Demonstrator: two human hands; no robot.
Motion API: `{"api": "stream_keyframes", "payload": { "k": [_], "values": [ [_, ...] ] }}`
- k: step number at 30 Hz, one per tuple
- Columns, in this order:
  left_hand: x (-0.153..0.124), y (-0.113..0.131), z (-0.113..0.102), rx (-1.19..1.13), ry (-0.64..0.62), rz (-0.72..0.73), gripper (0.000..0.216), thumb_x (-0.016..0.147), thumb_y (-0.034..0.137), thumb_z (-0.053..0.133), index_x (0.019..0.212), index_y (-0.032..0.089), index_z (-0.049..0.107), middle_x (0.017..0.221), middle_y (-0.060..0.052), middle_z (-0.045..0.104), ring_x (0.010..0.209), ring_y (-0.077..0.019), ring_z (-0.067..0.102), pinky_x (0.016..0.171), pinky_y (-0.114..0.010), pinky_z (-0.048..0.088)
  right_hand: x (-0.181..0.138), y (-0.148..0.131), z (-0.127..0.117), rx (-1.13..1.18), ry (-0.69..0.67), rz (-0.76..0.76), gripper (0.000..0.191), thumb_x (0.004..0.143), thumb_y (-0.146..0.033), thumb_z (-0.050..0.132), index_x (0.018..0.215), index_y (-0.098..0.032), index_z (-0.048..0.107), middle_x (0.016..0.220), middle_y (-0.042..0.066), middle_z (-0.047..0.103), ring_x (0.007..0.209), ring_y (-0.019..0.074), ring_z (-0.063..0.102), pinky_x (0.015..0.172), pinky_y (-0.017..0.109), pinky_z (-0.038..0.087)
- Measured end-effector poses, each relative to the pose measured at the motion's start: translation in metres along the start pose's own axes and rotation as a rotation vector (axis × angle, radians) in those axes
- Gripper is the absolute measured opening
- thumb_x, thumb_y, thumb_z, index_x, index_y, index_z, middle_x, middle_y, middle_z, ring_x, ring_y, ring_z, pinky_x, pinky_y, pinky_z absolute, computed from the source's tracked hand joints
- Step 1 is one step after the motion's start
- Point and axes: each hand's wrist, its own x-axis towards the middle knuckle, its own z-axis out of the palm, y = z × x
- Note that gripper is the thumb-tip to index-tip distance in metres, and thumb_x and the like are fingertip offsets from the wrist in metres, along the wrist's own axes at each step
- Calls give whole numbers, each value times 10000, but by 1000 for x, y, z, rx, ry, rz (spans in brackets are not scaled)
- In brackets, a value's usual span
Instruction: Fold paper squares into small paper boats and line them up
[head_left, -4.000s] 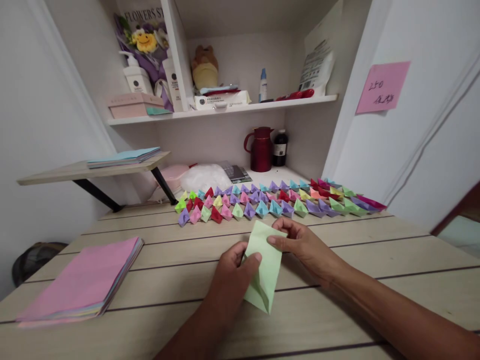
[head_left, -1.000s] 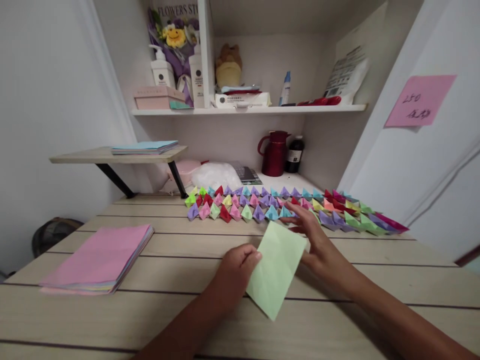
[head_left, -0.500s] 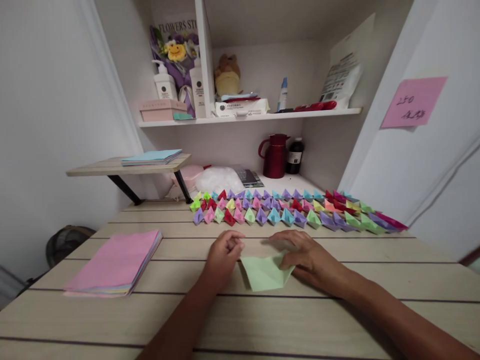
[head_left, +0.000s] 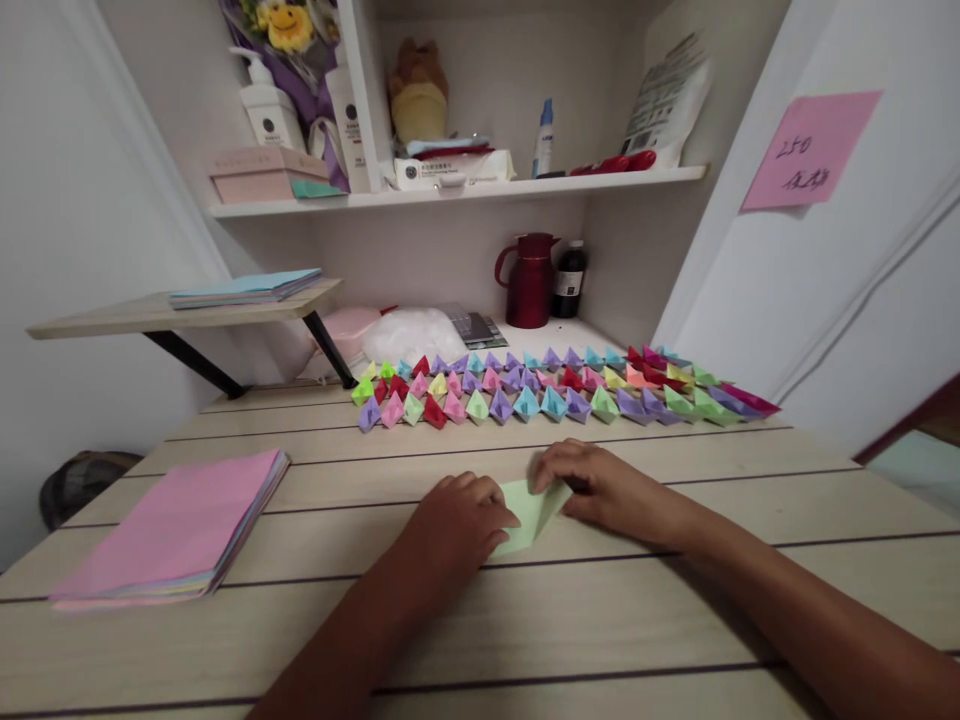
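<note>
Reaching from the near left, your left hand (head_left: 461, 525) bends over the green paper's (head_left: 523, 505) left edge, pinch undeterminable; your right hand (head_left: 600, 488), curled opposite, grasps its raised right part. Paper: on tabletop (head_left: 592, 620), before the boats (head_left: 478, 407). Since half a second ago: left hand arrived, fold raised.

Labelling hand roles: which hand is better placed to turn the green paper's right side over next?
Right, probably: the right hand touches the green paper on its right side, which appears tilted up. The left hand covers the opposite side, so it seems suited to steadying.
</note>
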Motion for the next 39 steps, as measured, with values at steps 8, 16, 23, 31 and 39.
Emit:
{"api": "stream_keyframes", "payload": {
  "k": [8, 16, 23, 31, 39],
  "values": [
    [1, 4, -6, 18, -59, 1, 277, 876, 122, 502, 1026, 289, 665, 1020, -15, 608, 910, -176, 525, 783, -315, 385, 5, 13, 13, 109, 164, 187, 147, 822, -346, 629, 795, -202, 632, 883, 40, 642, 869, 203, 584, 802, 336, 432],
    [1, 10, -10, 31, -90, -57, 409, 865, 107, 483, 1210, 312, 564, 1141, -36, 596, 988, -207, 518, 848, -363, 396, 10, 13, 26, -124, 210, 238, 185, 761, -398, 694, 821, -231, 640, 871, 34, 638, 861, 214, 563, 793, 356, 412],
    [-2, 2, -3, 147, -64, 60, 332, 918, 200, 473, 1154, 377, 627, 1224, -39, 588, 953, -207, 530, 809, -362, 387, 6, 17, 14, -255, 229, 315, 195, 837, -380, 588, 958, -242, 653, 1016, 74, 626, 989, 256, 535, 836, 399, 392],
    [-4, 2, -2, 174, -56, 77, 376, 901, 180, 502, 1191, 400, 598, 1203, -21, 598, 951, -208, 515, 774, -336, 374, 6, -4, 20, -114, 143, 233, 226, 778, -416, 651, 848, -216, 572, 883, 43, 628, 829, 209, 540, 751, 341, 405],
    [-4, 2, -2, 126, -43, 47, 351, 895, 179, 491, 1139, 381, 644, 1192, -27, 597, 967, -204, 513, 817, -348, 386, 9, -4, 22, 191, 169, 308, 229, 781, -308, 612, 997, -233, 603, 922, 26, 677, 791, 195, 605, 700, 310, 440]
  ]
}}
